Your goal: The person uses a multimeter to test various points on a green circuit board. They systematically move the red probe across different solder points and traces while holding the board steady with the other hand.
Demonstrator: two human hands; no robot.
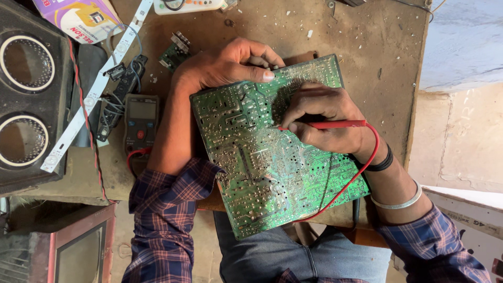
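A: Left hand (230,65)?
B: Gripping the board's (262,157) top edge; board tilted, solder side up, on table (377,47) edge and lap.
A: Right hand (319,120)?
B: Pinching red probe (335,124), tip on board. Meter (140,123) lies left; only one probe seen applied.

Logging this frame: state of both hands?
Left hand: closed on the top edge of the green circuit board.
Right hand: closed on the red probe, tip on board.
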